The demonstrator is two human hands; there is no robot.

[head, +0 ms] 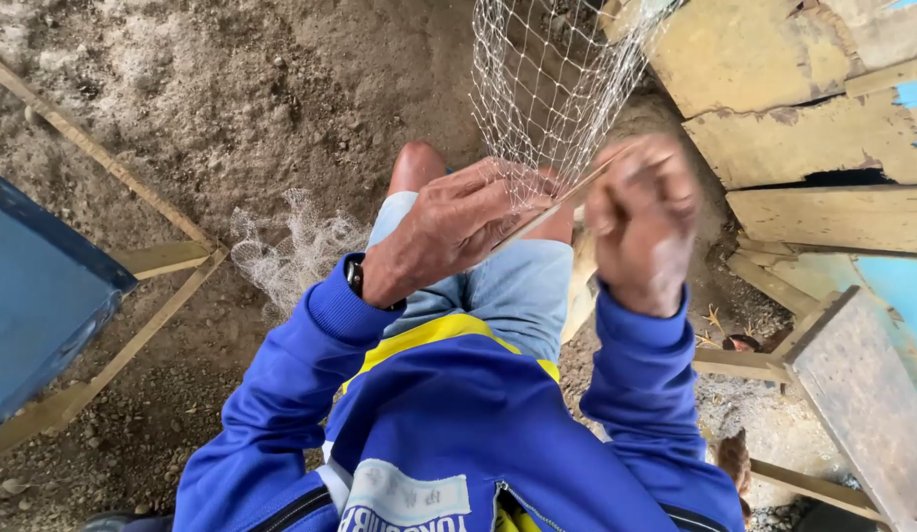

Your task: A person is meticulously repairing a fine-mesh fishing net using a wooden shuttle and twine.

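Note:
A fine white mesh net (552,84) hangs down from the top of the view to my hands. My left hand (449,222) grips the net's lower edge over my knee. My right hand (641,222) is closed on a thin wooden netting needle (557,207) that slants from it across to the left hand's fingers. More of the net lies bunched on the ground (291,251) beside my left leg. I wear a blue jacket with yellow trim, light shorts and a dark wristwatch (356,276).
Bare packed dirt (232,89) covers the ground. A blue board (40,296) in a wooden frame (133,187) stands at left. Worn yellow and blue wooden planks (813,138) rise at right, with loose timber (862,384) and a brown chicken (736,458) below.

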